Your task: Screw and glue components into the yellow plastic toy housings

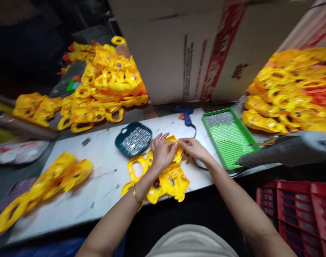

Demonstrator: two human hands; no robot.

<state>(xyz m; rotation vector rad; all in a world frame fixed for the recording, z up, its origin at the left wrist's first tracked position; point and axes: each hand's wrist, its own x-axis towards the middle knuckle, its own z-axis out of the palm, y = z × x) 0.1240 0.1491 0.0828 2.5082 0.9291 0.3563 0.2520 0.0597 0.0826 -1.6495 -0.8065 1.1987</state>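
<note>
1. Both hands work close together, to the right of the dark dish of small metal pieces [120, 142]. The right hand [193, 148] pinches the edge of a yellow plastic part [178, 157] between thumb and fingertips. The left hand [162, 153] has its thumb by the same part and other fingers lifted; how firmly it grips, and whether either hand holds a metal piece, I cannot tell.

2. That part sits right of the dish; more yellow shells [176, 180] lie nearer the person than the dish.

3. Good handling would probably mean bracing the part with the left hand while the right fingertips do the fine work. Light pressure should suit such thin-looking plastic, and keeping the wrist off the loose shells would stop them shifting.

4. Beyond the dish and to its right lies a blue glue gun [188, 116]; its cord passes near the right hand, so a snag seems possible.

5. Farther beyond the dish, a cardboard box [163, 53] carries dark and red printed lines beside a red band. They run sideways and are too blurred to read; no brand is legible.
</note>
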